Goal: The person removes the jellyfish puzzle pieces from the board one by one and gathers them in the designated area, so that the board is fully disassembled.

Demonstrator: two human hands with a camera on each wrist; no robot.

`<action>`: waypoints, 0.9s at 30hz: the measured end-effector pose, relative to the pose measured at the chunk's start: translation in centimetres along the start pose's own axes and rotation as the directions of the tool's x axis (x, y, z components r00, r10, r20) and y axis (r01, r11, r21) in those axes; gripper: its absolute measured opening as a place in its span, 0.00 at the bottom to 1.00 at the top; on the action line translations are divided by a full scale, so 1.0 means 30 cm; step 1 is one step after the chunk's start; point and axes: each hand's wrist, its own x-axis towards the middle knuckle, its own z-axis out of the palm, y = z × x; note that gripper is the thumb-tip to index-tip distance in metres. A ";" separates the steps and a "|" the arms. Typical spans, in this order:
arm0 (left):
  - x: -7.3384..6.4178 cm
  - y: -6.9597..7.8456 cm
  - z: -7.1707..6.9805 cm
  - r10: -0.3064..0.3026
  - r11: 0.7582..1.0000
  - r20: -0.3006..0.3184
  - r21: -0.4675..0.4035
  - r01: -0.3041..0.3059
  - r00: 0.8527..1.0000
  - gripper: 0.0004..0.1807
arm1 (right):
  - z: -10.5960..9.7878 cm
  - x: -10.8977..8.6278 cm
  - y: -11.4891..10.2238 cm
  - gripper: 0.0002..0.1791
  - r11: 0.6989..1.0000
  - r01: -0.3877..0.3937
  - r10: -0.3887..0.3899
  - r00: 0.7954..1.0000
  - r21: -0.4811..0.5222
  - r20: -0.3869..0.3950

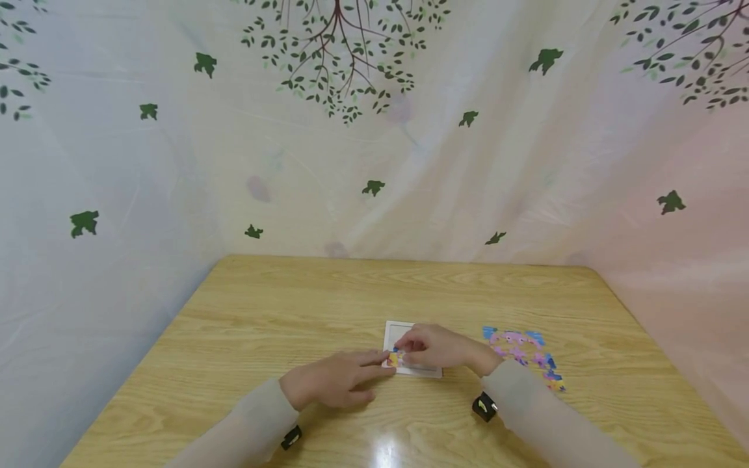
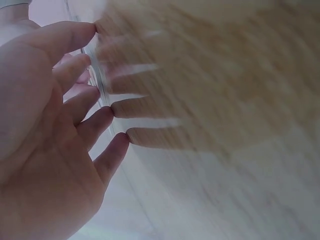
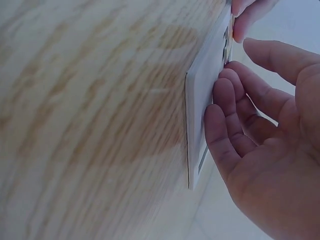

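A small white puzzle tray (image 1: 400, 330) lies on the table with a few joined yellow and blue puzzle pieces (image 1: 393, 359) in its lower left corner. My left hand (image 1: 345, 377) rests at the tray's left edge, fingers stretched out and fingertips at the frame and the pieces. Over the tray, my right hand (image 1: 441, 346) bends its fingers down at the pieces. In the right wrist view its index fingertip is right at the pieces, the thumb (image 3: 275, 55) stands apart, and the other fingertips rest on the tray (image 3: 202, 85).
To the right of the tray lies a group of pink, blue and yellow puzzle pieces (image 1: 515, 341), partly hidden behind the right forearm. The wooden table (image 1: 292, 292) ends at a pale curtain (image 1: 316, 162) printed with leaves and birds. Each wrist carries a small black camera (image 1: 484, 407).
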 end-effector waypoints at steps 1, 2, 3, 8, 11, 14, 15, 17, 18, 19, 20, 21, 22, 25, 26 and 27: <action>-0.001 0.000 0.000 -0.009 1.000 0.009 -0.015 0.009 1.000 0.29 | 0.001 0.002 0.001 0.16 1.000 0.001 -0.001 1.000 0.007 -0.001; -0.002 0.000 0.000 -0.013 1.000 0.014 -0.024 0.014 1.000 0.29 | 0.001 0.005 0.002 0.15 1.000 0.002 -0.002 1.000 0.013 -0.004; -0.002 0.001 -0.001 -0.020 0.999 0.021 -0.037 0.020 1.000 0.29 | 0.002 0.008 0.003 0.15 1.000 0.000 0.000 1.000 0.024 -0.006; -0.001 0.003 -0.004 -0.047 0.997 0.037 -0.062 0.049 0.998 0.30 | 0.003 0.017 -0.005 0.13 0.997 -0.023 0.024 1.000 0.072 -0.008; -0.001 0.005 -0.004 -0.051 0.997 0.036 -0.060 0.053 0.998 0.30 | 0.004 0.019 -0.010 0.11 0.994 -0.041 0.042 0.999 0.098 -0.008; 0.000 0.006 -0.004 -0.053 0.997 0.037 -0.062 0.055 0.998 0.30 | 0.004 0.022 -0.012 0.10 0.992 -0.055 0.058 0.998 0.114 -0.021; 0.000 0.007 -0.004 -0.052 0.996 0.038 -0.064 0.054 0.998 0.30 | 0.004 0.023 -0.012 0.10 0.992 -0.058 0.062 0.998 0.113 -0.030; 0.001 0.009 -0.006 -0.049 0.997 0.038 -0.062 0.052 0.998 0.30 | 0.003 0.022 -0.012 0.09 0.992 -0.064 0.070 0.996 0.106 -0.048; 0.001 0.010 -0.007 -0.048 0.997 0.038 -0.061 0.050 0.998 0.30 | 0.002 0.021 -0.012 0.09 0.992 -0.064 0.070 0.996 0.105 -0.055; 0.002 0.011 -0.008 -0.047 0.997 0.038 -0.060 0.049 0.998 0.30 | 0.001 0.020 -0.012 0.08 0.992 -0.069 0.075 0.996 0.108 -0.055; 0.002 0.012 -0.009 -0.045 0.997 0.038 -0.061 0.048 0.998 0.30 | 0.000 0.019 -0.013 0.08 0.991 -0.076 0.082 0.995 0.109 -0.057; 0.002 0.014 -0.010 -0.046 0.997 0.039 -0.064 0.048 0.998 0.30 | 0.000 0.017 -0.013 0.08 0.990 -0.084 0.090 0.994 0.115 -0.054; 0.002 0.015 -0.011 -0.047 0.997 0.040 -0.066 0.049 0.998 0.30 | -0.001 0.015 -0.014 0.08 0.988 -0.092 0.099 0.994 0.124 -0.050; 0.002 0.019 -0.014 -0.055 0.995 0.045 -0.077 0.058 0.997 0.30 | -0.004 0.009 -0.017 0.08 0.983 -0.111 0.118 0.992 0.148 -0.039; 0.002 0.020 -0.014 -0.057 0.995 0.047 -0.080 0.061 0.997 0.30 | -0.005 0.007 -0.017 0.08 0.983 -0.110 0.117 0.992 0.149 -0.041; 0.003 0.021 -0.015 -0.059 0.994 0.048 -0.085 0.063 0.997 0.30 | -0.006 0.003 -0.017 0.08 0.983 -0.108 0.115 0.992 0.148 -0.041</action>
